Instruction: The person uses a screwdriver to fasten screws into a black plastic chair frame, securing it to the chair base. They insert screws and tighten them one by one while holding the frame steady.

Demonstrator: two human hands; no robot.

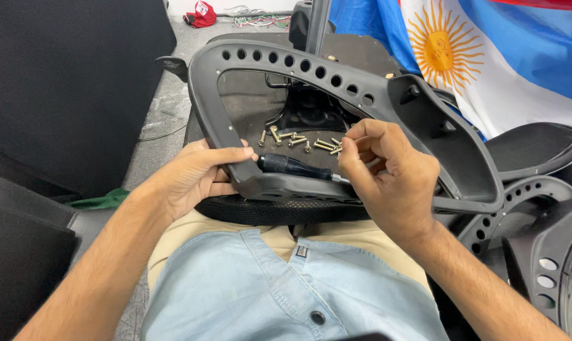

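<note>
A black plastic chair frame (311, 69) with a row of round holes rests across my lap, over a mesh seat edge (267, 211). My left hand (194, 173) grips the frame's lower left corner and the black handle of a screwdriver (292, 167) that lies along the frame's lower bar. My right hand (387, 170) pinches a small brass screw (338, 149) at its fingertips, just above the screwdriver's tip. Several loose brass screws (295, 139) lie on the dark surface inside the frame opening.
A blue and white flag with a yellow sun (488, 57) hangs at the right. More black chair parts (538, 208) lie at right. A dark panel (65, 82) fills the left. A red cap (202, 12) and cables lie on the grey floor (166, 107) behind.
</note>
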